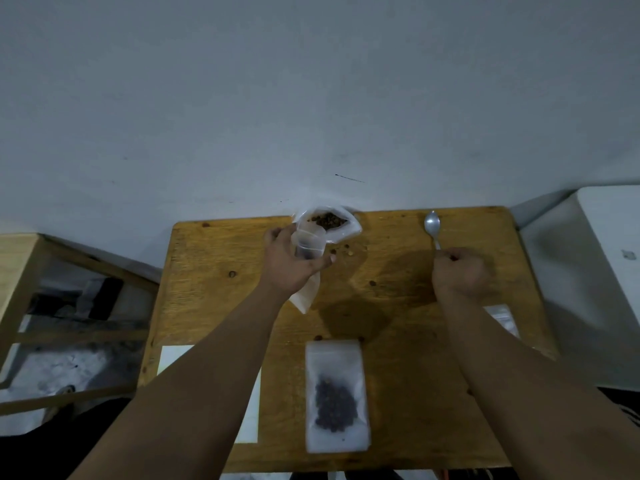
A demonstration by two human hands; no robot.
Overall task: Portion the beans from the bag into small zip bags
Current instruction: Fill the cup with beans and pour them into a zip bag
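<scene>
Clear plastic bag of brown beans (329, 223) sits at the far edge of the tan wooden table (398, 306), against the grey wall (311, 98). Its mouth is open, facing up and toward the person, probably so a spoon can get in without tipping it.

Left hand (294, 261) is just in front of the bean bag, fingers and thumb curled round a small frosted zip bag (308, 242) that overlaps the bean bag's near-left corner. The small bag's long axis runs from the bean bag back toward the person, mouth end at the beans and closed end below the palm. Likely held there to keep the transfer short.

Right hand (462, 271), well right of the bean bag, is fisted and pinches the handle end of a silver metal spoon (432, 225). The bowl points away, level with the bean bag, with no beans visible in it. Can't tell if the spoon is lifted or resting.

A few loose beans (341, 250) lie just on the near side of the bean bag. A filled frosted zip bag (336, 396) lies flat well nearer the person, long axis on the same far-near line.
</scene>
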